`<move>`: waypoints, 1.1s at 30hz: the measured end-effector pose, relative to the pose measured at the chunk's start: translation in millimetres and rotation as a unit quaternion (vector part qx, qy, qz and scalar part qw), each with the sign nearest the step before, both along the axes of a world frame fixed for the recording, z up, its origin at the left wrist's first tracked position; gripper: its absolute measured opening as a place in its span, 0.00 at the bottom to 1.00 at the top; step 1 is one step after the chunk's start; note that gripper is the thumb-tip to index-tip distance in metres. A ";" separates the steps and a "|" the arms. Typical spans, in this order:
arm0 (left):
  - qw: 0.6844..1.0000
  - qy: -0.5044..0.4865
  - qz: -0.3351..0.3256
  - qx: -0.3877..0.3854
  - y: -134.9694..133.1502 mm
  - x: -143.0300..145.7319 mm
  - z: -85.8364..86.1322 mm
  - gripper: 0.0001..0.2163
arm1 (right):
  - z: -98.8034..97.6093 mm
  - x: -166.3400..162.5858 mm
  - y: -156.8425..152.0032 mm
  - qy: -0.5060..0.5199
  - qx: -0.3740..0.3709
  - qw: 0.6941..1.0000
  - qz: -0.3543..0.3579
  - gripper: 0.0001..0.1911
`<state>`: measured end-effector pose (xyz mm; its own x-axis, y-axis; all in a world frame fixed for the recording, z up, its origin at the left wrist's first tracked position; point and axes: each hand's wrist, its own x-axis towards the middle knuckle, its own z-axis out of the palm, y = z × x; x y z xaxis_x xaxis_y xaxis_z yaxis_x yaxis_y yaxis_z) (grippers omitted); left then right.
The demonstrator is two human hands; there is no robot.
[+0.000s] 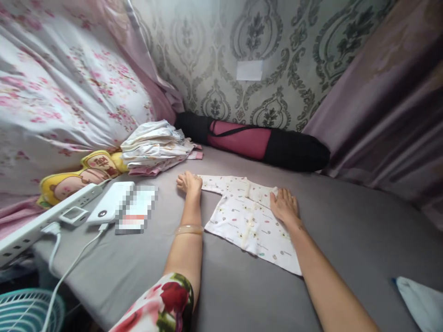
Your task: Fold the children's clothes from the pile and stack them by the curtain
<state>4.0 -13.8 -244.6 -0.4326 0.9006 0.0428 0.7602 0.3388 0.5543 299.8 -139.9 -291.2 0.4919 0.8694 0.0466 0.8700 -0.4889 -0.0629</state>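
A small white baby shirt (pixel 247 219) with a coloured print lies spread flat on the grey bed sheet (pixel 346 221). My left hand (pixel 189 182) is closed on the end of the shirt's left sleeve, pinching the fabric. My right hand (pixel 284 206) lies flat, fingers stretched out, pressing on the shirt's right shoulder. A pale bangle (pixel 188 229) is on my left wrist.
A stack of folded baby clothes (pixel 155 146) sits behind the shirt, at the left. A pink and black roll bag (pixel 263 140) lies along the patterned wall. At the left are a yellow plush cushion (pixel 79 177), a white power strip (pixel 44 216), a power bank (pixel 110 202) with cables, and a teal fan (pixel 24 309).
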 end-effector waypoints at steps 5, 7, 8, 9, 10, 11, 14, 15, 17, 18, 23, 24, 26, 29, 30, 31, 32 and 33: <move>0.999 -0.010 0.030 -0.011 2.8 -4.9 -0.9 0.17 | 8.1 2.5 1.4 0.012 -0.020 1.000 -0.003 0.34; 0.999 -0.016 0.030 -0.014 5.9 -6.3 -0.7 0.17 | 14.5 1.9 3.1 0.013 -0.018 1.000 -0.001 0.33; 0.999 -0.019 0.030 -0.017 7.7 -6.7 -0.7 0.17 | 18.5 -0.9 4.9 0.004 -0.006 1.000 0.006 0.32; 0.999 -0.023 0.029 -0.020 9.6 -7.0 -1.0 0.17 | 22.7 -5.9 7.4 -0.008 0.016 1.000 0.018 0.31; 0.999 -0.026 0.028 -0.024 11.4 -7.3 -1.5 0.17 | 26.9 -13.5 10.7 -0.020 0.041 0.998 0.037 0.30; 0.999 -0.029 0.026 -0.028 13.2 -7.5 -2.2 0.18 | 30.5 -23.5 14.8 -0.027 0.067 0.995 0.066 0.29; 0.999 -0.037 0.016 -0.036 16.8 -8.9 -4.7 0.17 | 36.4 -64.0 29.8 0.024 0.081 0.982 0.169 0.26; 0.999 -0.039 0.011 -0.036 17.4 -9.5 -5.2 0.16 | 36.6 -78.4 34.8 0.041 0.083 0.976 0.198 0.26; 0.999 -0.042 0.003 -0.032 17.9 -11.2 -4.6 0.13 | 35.5 -103.8 43.8 0.064 0.091 0.968 0.223 0.24; 0.999 -0.042 0.002 -0.026 18.0 -12.2 -3.5 0.12 | 34.7 -113.5 47.5 0.073 0.091 0.968 0.224 0.23; 0.998 -0.059 -0.016 0.028 20.3 -17.8 9.4 0.12 | 37.1 -127.4 61.4 0.113 0.028 0.971 0.209 0.21; 0.997 -0.064 -0.025 0.040 21.2 -18.9 12.1 0.12 | 39.1 -125.2 63.7 0.123 0.007 0.969 0.212 0.23; 0.995 -0.069 -0.038 0.057 23.1 -20.7 16.2 0.12 | 44.1 -119.5 67.7 0.149 -0.038 0.963 0.222 0.28; 0.991 -0.089 -0.041 0.088 25.3 -22.7 18.7 0.12 | 52.5 -113.2 72.4 0.181 -0.095 0.951 0.234 0.36; 0.988 -0.105 -0.044 0.107 25.9 -23.1 19.0 0.12 | 55.3 -112.3 73.9 0.190 -0.109 0.947 0.233 0.38; 0.982 -0.124 -0.051 0.131 26.4 -23.1 19.2 0.13 | 58.0 -112.2 75.4 0.197 -0.124 0.945 0.230 0.41; 0.975 -0.144 -0.060 0.158 26.9 -22.8 19.5 0.13 | 60.7 -112.6 77.2 0.203 -0.140 0.943 0.223 0.43; 0.967 -0.162 -0.072 0.182 27.5 -22.0 20.1 0.13 | 63.3 -113.6 79.1 0.208 -0.158 0.941 0.214 0.45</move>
